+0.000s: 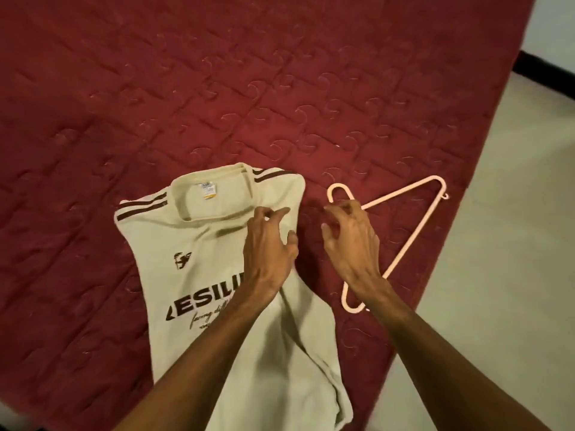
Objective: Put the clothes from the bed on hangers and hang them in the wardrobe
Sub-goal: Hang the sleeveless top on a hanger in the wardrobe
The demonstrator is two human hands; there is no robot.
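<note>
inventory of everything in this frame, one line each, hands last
bedspread: 1, dark red, quilted, fills most of the view
T-shirt: 1, cream with brown shoulder stripes and brown print, flat on the bedspread, collar away from the person
hanger: 1, pale pink, flat on the bedspread right of the T-shirt, near the bed's edge
floor: 1, pale, right of the bed
skirting: 1, black, top right, at the foot of the wall
wall: 1, white, top right corner
left hand: 1, fingers loosely curled, over the T-shirt's right shoulder area, holding nothing
right hand: 1, fingers loosely curled, over the hanger's hook end, no grip visible
</note>
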